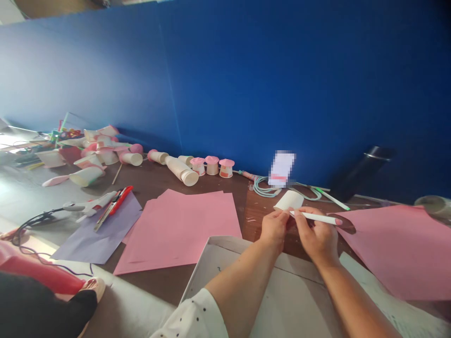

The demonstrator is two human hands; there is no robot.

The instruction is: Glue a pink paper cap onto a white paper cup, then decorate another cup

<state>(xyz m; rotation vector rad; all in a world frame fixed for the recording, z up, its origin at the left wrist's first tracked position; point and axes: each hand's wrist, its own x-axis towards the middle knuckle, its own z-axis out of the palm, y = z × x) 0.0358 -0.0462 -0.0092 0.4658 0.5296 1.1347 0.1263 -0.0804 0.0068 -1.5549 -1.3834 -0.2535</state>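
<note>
In the head view, your left hand (275, 227) is nearly closed, its fingertips on the near side of a white cup (291, 199), which is tilted over the counter (257, 206) just beyond your hands. Your right hand (319, 234) is closed in a writing grip on a white pen (317, 217), whose left end points at your left fingertips; you cannot tell whether it touches the cup. This looks like pen work on the cup, so hold the cup firmly but lightly: its wall could dent. Brace your right hand against the left, use short, gentle strokes, and turn the cup rather than twisting your wrist. Mind the cable (260, 189) beyond your left hand and the pink sheet (405, 244) beside your right; either might snag. Left of your hands lies the pink stack (186, 230), and three pink-topped cups (212, 166) stand farther off.
</note>
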